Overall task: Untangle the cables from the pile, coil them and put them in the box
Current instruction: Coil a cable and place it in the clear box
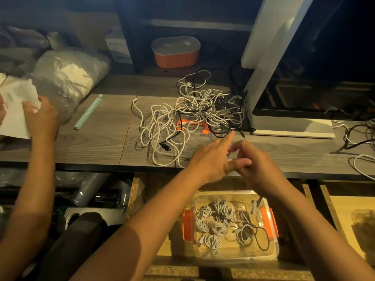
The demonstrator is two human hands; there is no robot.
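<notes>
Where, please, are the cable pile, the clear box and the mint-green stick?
cable pile (pixel 203 110), head view, tangled middle.
clear box (pixel 233 258), head view, front wall.
mint-green stick (pixel 88 111), head view, mid-length.

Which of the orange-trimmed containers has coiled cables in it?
The clear box with orange side latches, down in the open drawer: coiled white cables lie inside. The oval orange tub at the back of the desk is lidded.

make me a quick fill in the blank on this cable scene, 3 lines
1. The coiled cables lie in a clear box with ___ clips.
2. The cable pile on the desk is not coiled but ___.
3. The mint-green bar lies on the pile's ___ side.

Missing words: orange; tangled; left
</notes>
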